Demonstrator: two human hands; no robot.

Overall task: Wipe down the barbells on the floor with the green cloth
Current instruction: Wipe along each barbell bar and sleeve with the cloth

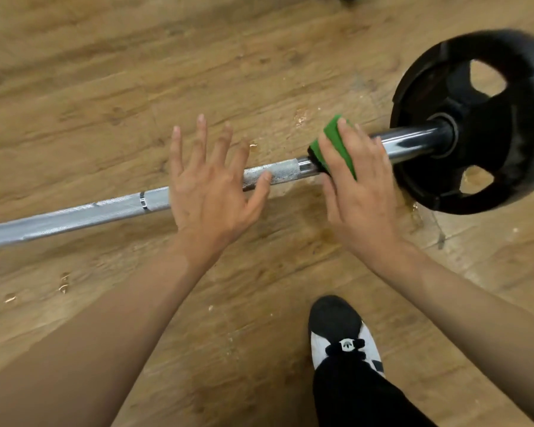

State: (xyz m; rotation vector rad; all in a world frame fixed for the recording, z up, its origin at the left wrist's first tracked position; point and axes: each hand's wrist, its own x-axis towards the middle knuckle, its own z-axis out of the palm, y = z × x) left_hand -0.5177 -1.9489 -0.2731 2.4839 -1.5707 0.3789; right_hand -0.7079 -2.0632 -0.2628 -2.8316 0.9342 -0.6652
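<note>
Barbell [105, 208]: lies on the wooden floor [105, 72], running from the left edge up to the right. I see a grey knurled shaft, then a shiny chrome sleeve [413, 140] at the right end.
Plate [475, 124]: black, with cut-out grip holes, mounted on the sleeve at the far right, its edge on the floor.
Green cloth [333, 140]: folded over the bar where the knurled shaft meets the sleeve, just left of the plate. Something dark shows at its left edge.
Right hand [361, 192]: laid on top of the cloth, pressing it to the bar. Its fingers [342, 127] lie fairly straight across the cloth, not curled round it. I cannot tell whether the thumb hooks under the bar.
Left hand [207, 186]: open, fingers [201, 134] spread wide and straight, palm down above the shaft just left of the cloth. It grips nothing. The thumb tip lies over the knurled part, and I cannot tell if it touches.
Floor marks: a few small glossy spots near the bar and at lower left.
Foot: a black-and-white shoe [336, 328] and a black trouser leg [352, 396] at the bottom, on the near side of the bar.
</note>
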